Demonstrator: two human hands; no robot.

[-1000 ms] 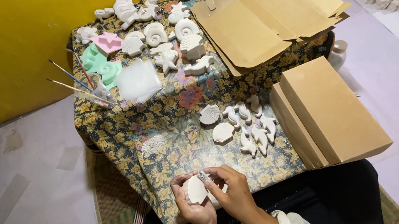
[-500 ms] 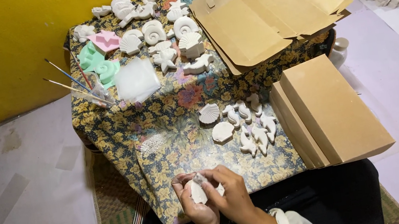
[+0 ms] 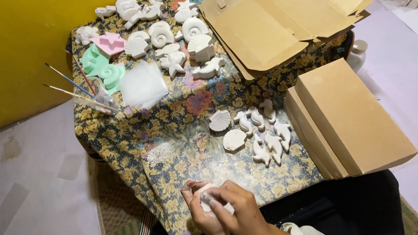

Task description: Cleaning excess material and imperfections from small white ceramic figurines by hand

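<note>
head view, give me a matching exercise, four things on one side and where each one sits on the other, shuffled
Things:
1. paintbrushes
2. closed brown box
3. pink mould
4. small white cast piece

Places:
A. right edge of the table
B. between the left hand and right hand
C. far left part of the table, among green moulds
D. left edge of the table, sticking out of a clear cup

Pairs: 1-D, 2-A, 3-C, 4-B

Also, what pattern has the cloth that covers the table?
In the head view, the tablecloth has a dense floral print: yellow flowers on dark ground, some red and blue.
</note>
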